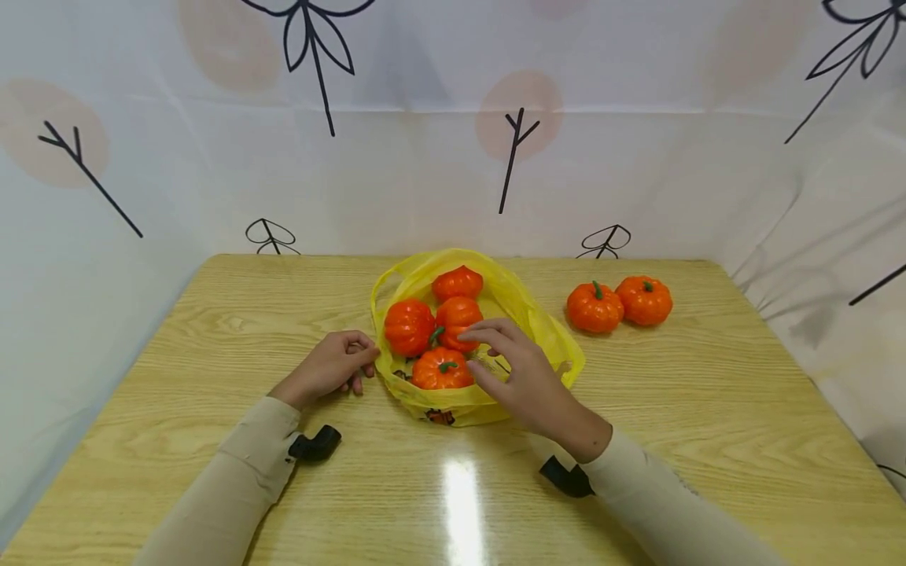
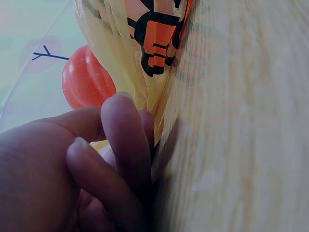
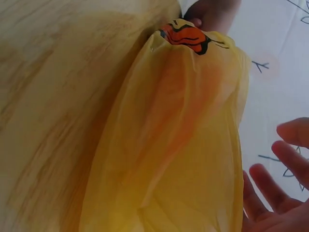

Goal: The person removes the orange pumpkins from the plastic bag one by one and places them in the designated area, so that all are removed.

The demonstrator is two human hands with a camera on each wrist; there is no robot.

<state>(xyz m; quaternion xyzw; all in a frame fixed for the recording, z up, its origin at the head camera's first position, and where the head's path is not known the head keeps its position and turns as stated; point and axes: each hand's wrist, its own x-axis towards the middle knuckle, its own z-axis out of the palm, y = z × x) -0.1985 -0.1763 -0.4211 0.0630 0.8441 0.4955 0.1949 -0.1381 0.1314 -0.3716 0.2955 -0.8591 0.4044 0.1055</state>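
A yellow plastic bag point(image 1: 524, 306) lies with its mouth spread wide on the table. Inside it sit several small orange toy pumpkins point(image 1: 409, 327) with green stems. At the bag's left edge, my left hand point(image 1: 336, 363) pinches the plastic between thumb and fingers; in the left wrist view the left hand point(image 2: 111, 150) partly hides that edge. Over the right part of the opening hovers my right hand point(image 1: 520, 376), fingers apart and slightly bent, close to the pumpkins. The right wrist view shows the right hand point(image 3: 280, 193) with nothing between its fingers.
Two more pumpkins, one point(image 1: 595, 307) and another point(image 1: 644, 300), stand side by side on the wooden table point(image 1: 708, 409) right of the bag. A white patterned cloth point(image 1: 425, 173) hangs behind the table. Black wrist mounts point(image 1: 314, 444) stick out by the sleeves.
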